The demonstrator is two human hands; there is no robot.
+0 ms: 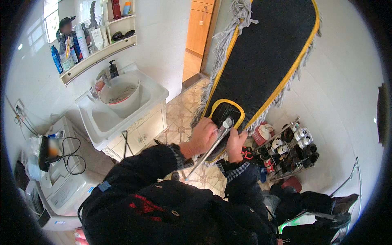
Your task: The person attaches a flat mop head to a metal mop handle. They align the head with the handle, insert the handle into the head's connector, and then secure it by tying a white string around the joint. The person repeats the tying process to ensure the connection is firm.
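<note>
A large flat dust mop [261,53], black with yellow trim and grey fringe, is raised before me, its flat backing facing me. Its metal pole [207,154] slants down toward my body from a silver joint at the yellow-edged black patch. My left hand [203,136] is closed at the upper pole, just left of the joint, with its fingertips partly hidden. To the right of that joint, my right hand [235,145] is closed on the near edge of the mop, thumb pointing up. Most of its fingers are hidden.
At left, a white washbasin [153,92] holds a white bucket [132,107] of cloudy water. A washing machine [67,196] stands nearer, under cables. Right of me is a shoe rack [292,143], with dark clothes on a metal rack [357,175] below. A doorway opens ahead.
</note>
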